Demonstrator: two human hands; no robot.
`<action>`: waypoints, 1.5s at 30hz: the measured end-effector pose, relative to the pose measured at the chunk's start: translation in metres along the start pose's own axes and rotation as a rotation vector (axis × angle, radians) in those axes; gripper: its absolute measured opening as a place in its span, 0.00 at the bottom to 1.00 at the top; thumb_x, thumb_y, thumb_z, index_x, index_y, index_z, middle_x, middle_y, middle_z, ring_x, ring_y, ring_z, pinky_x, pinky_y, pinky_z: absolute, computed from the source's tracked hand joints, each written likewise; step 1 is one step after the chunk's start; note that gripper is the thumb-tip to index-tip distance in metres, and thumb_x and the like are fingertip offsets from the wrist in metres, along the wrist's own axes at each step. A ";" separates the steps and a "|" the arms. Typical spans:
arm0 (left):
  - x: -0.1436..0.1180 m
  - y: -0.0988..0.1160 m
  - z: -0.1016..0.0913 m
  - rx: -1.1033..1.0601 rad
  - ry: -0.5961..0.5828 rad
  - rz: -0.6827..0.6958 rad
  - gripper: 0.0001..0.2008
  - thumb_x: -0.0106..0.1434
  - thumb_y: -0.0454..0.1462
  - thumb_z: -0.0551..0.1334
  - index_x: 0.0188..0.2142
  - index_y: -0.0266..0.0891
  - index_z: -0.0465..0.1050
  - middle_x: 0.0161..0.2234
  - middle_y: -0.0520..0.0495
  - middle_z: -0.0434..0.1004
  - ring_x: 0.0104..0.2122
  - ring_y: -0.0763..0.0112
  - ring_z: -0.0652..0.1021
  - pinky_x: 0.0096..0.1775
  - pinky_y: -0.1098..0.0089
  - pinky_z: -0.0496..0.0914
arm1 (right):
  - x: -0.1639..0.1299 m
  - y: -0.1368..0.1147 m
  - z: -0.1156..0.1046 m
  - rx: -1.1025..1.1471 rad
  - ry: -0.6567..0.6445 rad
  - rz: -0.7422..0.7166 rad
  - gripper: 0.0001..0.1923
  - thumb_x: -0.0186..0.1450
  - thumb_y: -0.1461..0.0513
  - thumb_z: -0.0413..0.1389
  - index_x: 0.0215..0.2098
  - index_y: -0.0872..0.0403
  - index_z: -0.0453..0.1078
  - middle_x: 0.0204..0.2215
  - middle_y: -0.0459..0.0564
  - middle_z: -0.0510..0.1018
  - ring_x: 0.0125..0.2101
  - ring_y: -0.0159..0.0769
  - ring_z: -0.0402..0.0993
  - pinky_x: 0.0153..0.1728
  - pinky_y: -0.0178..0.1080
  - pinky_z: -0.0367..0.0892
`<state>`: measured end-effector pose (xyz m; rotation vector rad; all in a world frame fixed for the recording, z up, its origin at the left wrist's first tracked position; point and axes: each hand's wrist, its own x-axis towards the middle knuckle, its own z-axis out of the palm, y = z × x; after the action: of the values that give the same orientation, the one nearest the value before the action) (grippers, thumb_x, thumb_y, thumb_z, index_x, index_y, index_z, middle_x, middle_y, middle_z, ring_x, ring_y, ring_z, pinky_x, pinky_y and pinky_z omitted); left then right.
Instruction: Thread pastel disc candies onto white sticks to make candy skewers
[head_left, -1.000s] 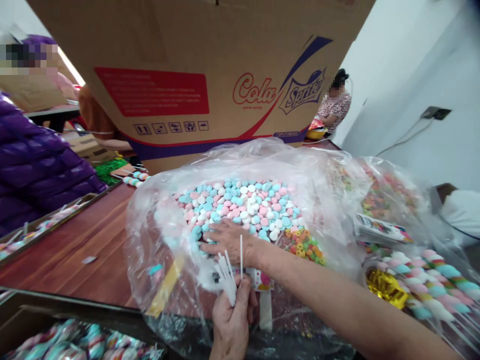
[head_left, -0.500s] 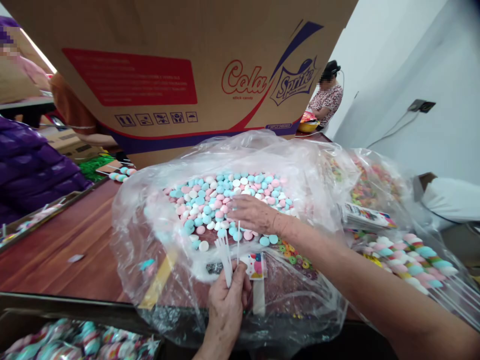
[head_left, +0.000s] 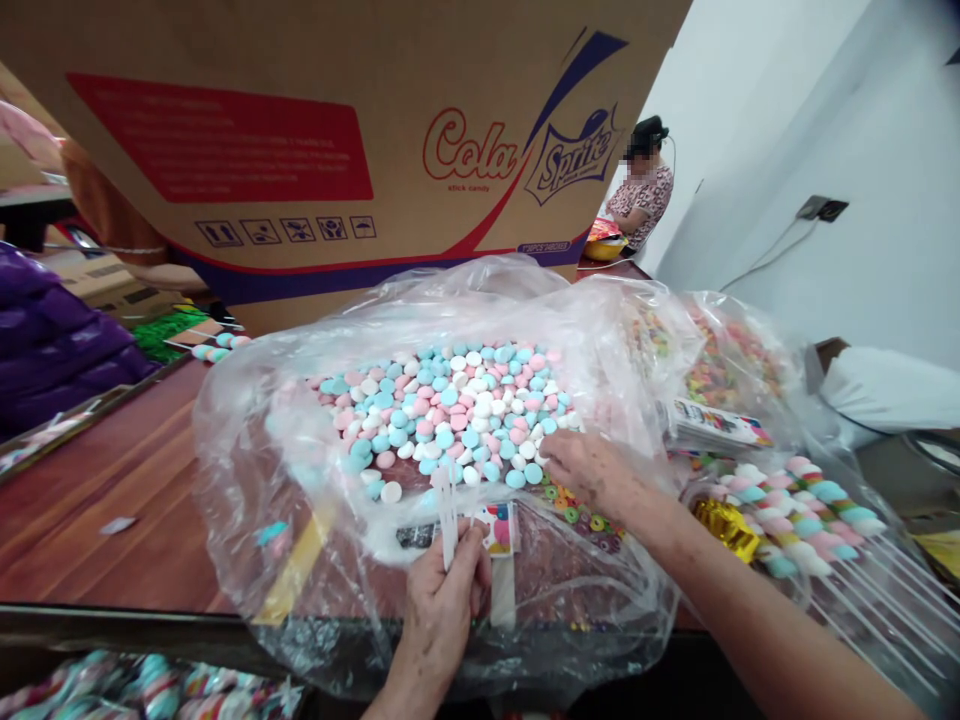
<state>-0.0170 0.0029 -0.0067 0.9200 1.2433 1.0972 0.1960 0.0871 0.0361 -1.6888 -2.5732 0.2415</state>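
At four o'clock on the candy pile (head_left: 448, 397), your curled right hand (head_left: 589, 462), hold unclear, now leaves the middle reachable; left hand (head_left: 448, 580) grips white sticks (head_left: 448, 525).

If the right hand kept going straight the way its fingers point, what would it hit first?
The right hand would likely meet the pink, white and blue button-shaped candies first; it may even be touching some, since depth is unclear.

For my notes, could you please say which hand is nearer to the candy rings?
Right: the right hand is close beside the candy rings; the left hand, holding white sticks, is farther left.
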 end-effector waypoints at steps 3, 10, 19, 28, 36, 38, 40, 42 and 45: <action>0.001 -0.001 0.001 0.016 0.004 -0.014 0.24 0.58 0.55 0.64 0.22 0.37 0.68 0.13 0.58 0.61 0.12 0.82 0.60 0.17 0.79 0.54 | -0.002 -0.013 0.020 -0.097 0.031 0.024 0.06 0.68 0.66 0.51 0.38 0.54 0.70 0.37 0.52 0.75 0.38 0.39 0.70 0.39 0.37 0.61; 0.002 -0.006 0.002 0.005 0.048 -0.003 0.25 0.55 0.57 0.66 0.23 0.36 0.68 0.14 0.57 0.63 0.13 0.82 0.60 0.16 0.79 0.53 | 0.000 -0.034 0.035 -0.116 0.140 -0.048 0.10 0.63 0.72 0.50 0.38 0.55 0.69 0.39 0.55 0.75 0.44 0.45 0.69 0.47 0.43 0.62; 0.001 -0.010 0.000 0.028 0.043 0.028 0.27 0.56 0.57 0.65 0.21 0.35 0.69 0.14 0.56 0.63 0.14 0.81 0.62 0.18 0.78 0.54 | 0.004 -0.004 -0.007 -0.010 0.172 0.122 0.16 0.66 0.72 0.45 0.47 0.56 0.68 0.42 0.55 0.75 0.42 0.40 0.71 0.43 0.39 0.64; 0.001 -0.010 -0.001 0.048 0.039 0.022 0.25 0.57 0.56 0.64 0.25 0.35 0.71 0.16 0.56 0.64 0.14 0.81 0.61 0.18 0.78 0.55 | 0.035 -0.028 -0.004 -0.096 0.048 0.190 0.23 0.66 0.73 0.43 0.56 0.55 0.64 0.54 0.61 0.71 0.48 0.44 0.72 0.45 0.42 0.66; 0.000 -0.007 -0.002 0.099 0.033 0.042 0.24 0.58 0.55 0.64 0.23 0.36 0.70 0.16 0.55 0.65 0.14 0.79 0.63 0.18 0.77 0.57 | 0.074 -0.009 -0.013 0.062 0.023 0.125 0.16 0.67 0.68 0.48 0.50 0.54 0.70 0.48 0.53 0.77 0.47 0.37 0.72 0.45 0.34 0.63; 0.000 -0.006 -0.001 0.090 0.034 0.038 0.24 0.57 0.55 0.65 0.23 0.36 0.71 0.16 0.55 0.66 0.14 0.79 0.63 0.18 0.77 0.57 | 0.063 -0.007 -0.023 0.070 0.032 0.121 0.16 0.68 0.69 0.47 0.49 0.55 0.71 0.46 0.53 0.78 0.46 0.37 0.72 0.43 0.34 0.62; 0.001 -0.005 -0.001 0.068 0.029 0.027 0.24 0.57 0.55 0.65 0.23 0.35 0.71 0.16 0.54 0.66 0.14 0.79 0.63 0.18 0.77 0.56 | 0.047 -0.005 -0.030 0.067 0.032 0.140 0.14 0.68 0.68 0.47 0.46 0.55 0.72 0.43 0.54 0.79 0.42 0.38 0.73 0.40 0.34 0.62; 0.000 -0.006 0.000 0.047 0.032 0.025 0.24 0.57 0.55 0.65 0.25 0.35 0.72 0.16 0.55 0.66 0.14 0.80 0.62 0.18 0.77 0.56 | 0.031 -0.004 -0.033 0.055 -0.008 0.165 0.12 0.68 0.67 0.47 0.41 0.55 0.73 0.38 0.54 0.79 0.38 0.38 0.73 0.37 0.35 0.61; 0.000 -0.006 0.002 0.013 0.027 0.008 0.23 0.57 0.54 0.65 0.28 0.34 0.73 0.16 0.56 0.66 0.13 0.81 0.61 0.17 0.78 0.54 | 0.016 -0.003 -0.026 0.023 -0.101 0.150 0.11 0.68 0.65 0.48 0.38 0.54 0.73 0.36 0.52 0.79 0.36 0.37 0.73 0.37 0.34 0.60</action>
<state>-0.0145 0.0019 -0.0123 0.9239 1.2706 1.1122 0.1901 0.1035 0.0613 -1.9116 -2.5028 0.3717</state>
